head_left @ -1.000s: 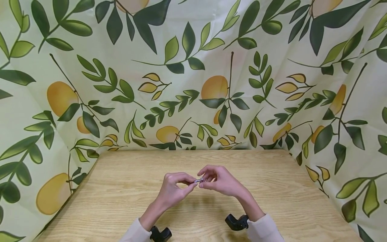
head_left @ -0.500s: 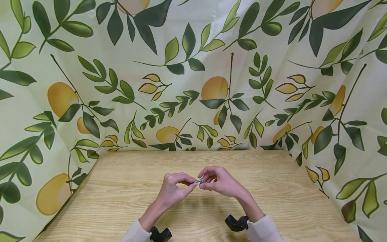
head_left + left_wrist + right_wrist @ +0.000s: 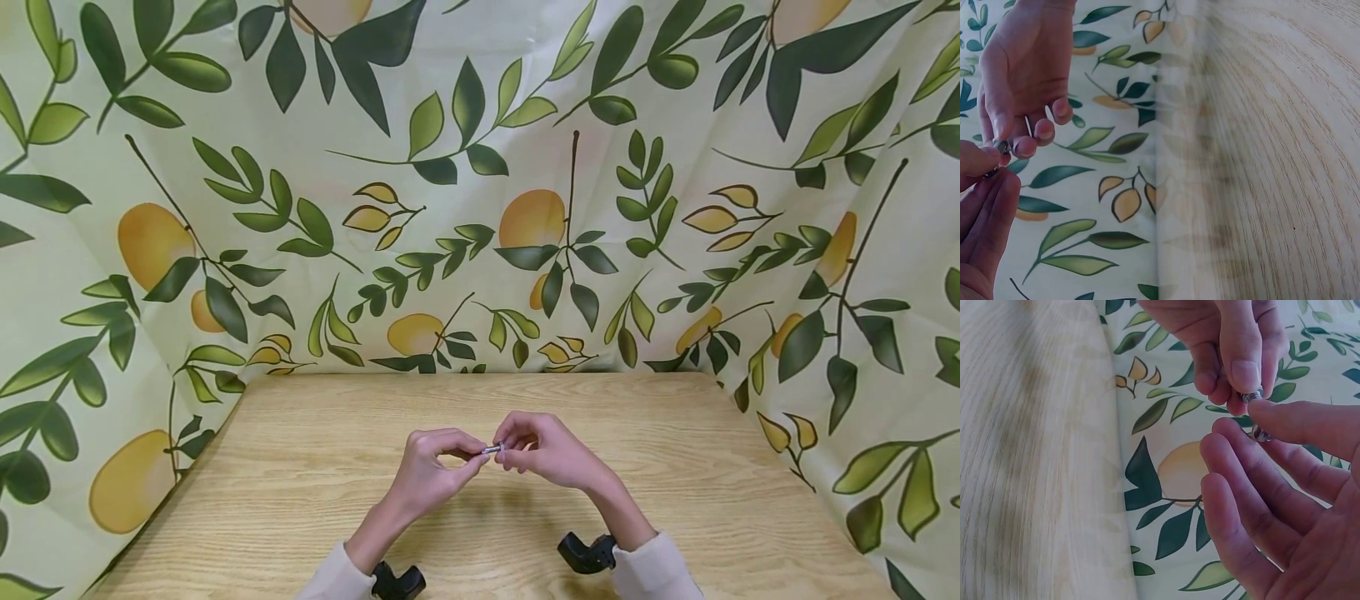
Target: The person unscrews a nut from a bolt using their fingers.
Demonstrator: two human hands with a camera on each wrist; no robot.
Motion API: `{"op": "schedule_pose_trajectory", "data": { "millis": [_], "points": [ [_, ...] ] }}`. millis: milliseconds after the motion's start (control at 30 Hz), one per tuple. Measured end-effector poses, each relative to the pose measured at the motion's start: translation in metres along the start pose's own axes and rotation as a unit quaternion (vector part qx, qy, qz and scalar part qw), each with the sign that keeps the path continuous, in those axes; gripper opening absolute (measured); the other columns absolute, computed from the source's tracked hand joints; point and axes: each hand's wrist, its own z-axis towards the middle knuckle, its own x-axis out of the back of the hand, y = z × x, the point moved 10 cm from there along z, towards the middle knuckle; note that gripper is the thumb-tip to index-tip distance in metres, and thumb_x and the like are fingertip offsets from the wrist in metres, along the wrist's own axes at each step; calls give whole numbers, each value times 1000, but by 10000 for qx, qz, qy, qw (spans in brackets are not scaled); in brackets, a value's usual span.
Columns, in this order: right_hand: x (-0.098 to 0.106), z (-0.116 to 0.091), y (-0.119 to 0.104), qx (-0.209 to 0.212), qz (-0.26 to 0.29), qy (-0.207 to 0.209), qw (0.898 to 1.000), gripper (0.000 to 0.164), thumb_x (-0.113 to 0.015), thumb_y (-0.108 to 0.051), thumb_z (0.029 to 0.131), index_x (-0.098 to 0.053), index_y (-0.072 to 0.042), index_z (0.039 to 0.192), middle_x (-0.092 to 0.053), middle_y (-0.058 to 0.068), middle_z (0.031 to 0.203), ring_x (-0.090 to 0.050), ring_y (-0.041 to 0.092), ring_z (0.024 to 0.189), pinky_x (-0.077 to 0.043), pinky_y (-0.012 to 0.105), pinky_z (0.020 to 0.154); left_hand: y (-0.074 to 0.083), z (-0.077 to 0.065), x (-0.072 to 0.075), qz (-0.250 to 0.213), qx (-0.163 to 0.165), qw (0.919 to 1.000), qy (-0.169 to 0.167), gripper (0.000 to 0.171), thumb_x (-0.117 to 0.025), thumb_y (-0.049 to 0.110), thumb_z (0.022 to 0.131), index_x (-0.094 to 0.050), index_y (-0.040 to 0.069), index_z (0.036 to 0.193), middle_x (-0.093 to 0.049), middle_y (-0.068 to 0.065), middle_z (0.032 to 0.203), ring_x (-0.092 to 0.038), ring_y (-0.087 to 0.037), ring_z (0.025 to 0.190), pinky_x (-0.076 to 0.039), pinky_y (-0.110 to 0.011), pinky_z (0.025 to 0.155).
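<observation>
A small silver metal bolt [image 3: 492,449] is held up between both hands over the table. My left hand [image 3: 431,471] pinches one end of it between thumb and fingertips. At the other, wider end, the thumb and index finger of my right hand [image 3: 547,450] close around it. Screw thread shows on the bolt [image 3: 1252,395] beside the left thumb in the right wrist view, and a shiny rounded part lies at the right fingertips. The right hand's other fingers [image 3: 1235,512] are loosely bent and hold nothing. Fingertips hide much of the bolt.
A light wood-grain table [image 3: 300,500] lies under the hands. Cloth printed with leaves and oranges [image 3: 465,250] rises behind it and along both sides. Black wrist mounts [image 3: 587,552] sit at the light-coloured sleeves [image 3: 656,567].
The right thumb and index finger have moved slightly left and closed in on the bolt's wider end. My left hand and the bolt have stayed in place.
</observation>
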Motion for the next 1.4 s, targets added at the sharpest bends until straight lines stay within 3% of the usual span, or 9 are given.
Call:
{"op": "schedule_pose_trajectory", "data": {
  "millis": [100, 200, 300, 400, 600, 800, 1033, 1233, 1400],
  "points": [
    [0, 0, 1, 9, -52, 19, 10000, 20, -75, -16, 94, -69, -5, 110, -74, 8, 91, -69, 21, 80, -62, 31, 67, 2, 0, 0, 9, -98, 9999, 41, 16, -83, -7, 80, -80, 6, 88, -80, -8, 83, -76, -12, 71, -65, -23, 66],
    [-1, 1, 5, -90, -92, -85, 9999, 23, -72, -22, 98, -71, -4, 112, -75, 10, 93, -71, 27, 81, -63, 31, 66, 3, 0, 1, 12, -165, 9998, 62, 14, -83, -6, 81, -80, 6, 88, -80, -8, 83, -76, -13, 70, -65, -22, 66],
    [-3, 1, 8, -165, -123, -236, 9995, 21, -65, -26, 102, -73, -7, 107, -76, 16, 94, -72, 33, 80, -65, 39, 67, 3, 0, 1, 19, -178, 9998, 58, 13, -83, -5, 81, -80, 6, 88, -80, -8, 83, -76, -13, 71, -65, -22, 67],
    [-4, 2, 6, -113, -106, -273, 9995, 17, -63, -22, 103, -72, -8, 103, -75, 17, 92, -71, 26, 77, -65, 43, 68, 2, 0, 1, 35, -145, 9999, 48, 11, -83, -4, 82, -80, 6, 88, -80, -8, 83, -76, -11, 71, -64, -20, 68],
    [-2, 2, 1, 103, 17, -124, 9999, 7, -69, -13, 97, -68, -8, 102, -74, 16, 90, -70, 21, 78, -64, 37, 67, -1, 0, 1, 20, -27, 10000, 3, 8, -83, 0, 83, -80, 6, 88, -80, -10, 84, -76, -9, 73, -64, -19, 68],
    [-1, 2, 3, 69, -52, -60, 9999, 19, -74, -16, 95, -69, -6, 110, -75, 7, 90, -70, 18, 76, -63, 33, 64, -1, 0, 1, 26, -54, 10000, 27, 13, -83, -4, 81, -79, 5, 88, -80, -9, 84, -76, -10, 72, -64, -18, 68],
    [-5, 2, 6, -101, -41, -289, 9995, 20, -61, -24, 104, -72, -7, 105, -76, 13, 92, -72, 27, 78, -66, 41, 68, -3, -1, 0, 37, 39, 10000, -5, 6, -82, 1, 85, -80, 5, 88, -80, -11, 83, -76, -9, 74, -64, -18, 70],
    [-3, 1, 1, 79, 41, -137, 9999, 6, -68, -12, 98, -69, -8, 102, -74, 18, 92, -71, 26, 79, -65, 42, 68, -2, 0, -1, 29, 14, 10000, 4, 11, -83, -3, 82, -80, 7, 88, -80, -9, 83, -76, -9, 73, -64, -18, 69],
    [-2, 1, 0, 130, 14, -58, 9999, 13, -73, -9, 94, -67, -6, 105, -75, 16, 91, -71, 26, 78, -64, 37, 65, -1, 0, -1, -8, -66, 10000, 22, 14, -83, -5, 81, -80, 6, 88, -80, -8, 84, -77, -12, 72, -64, -20, 68]
  ]
}}
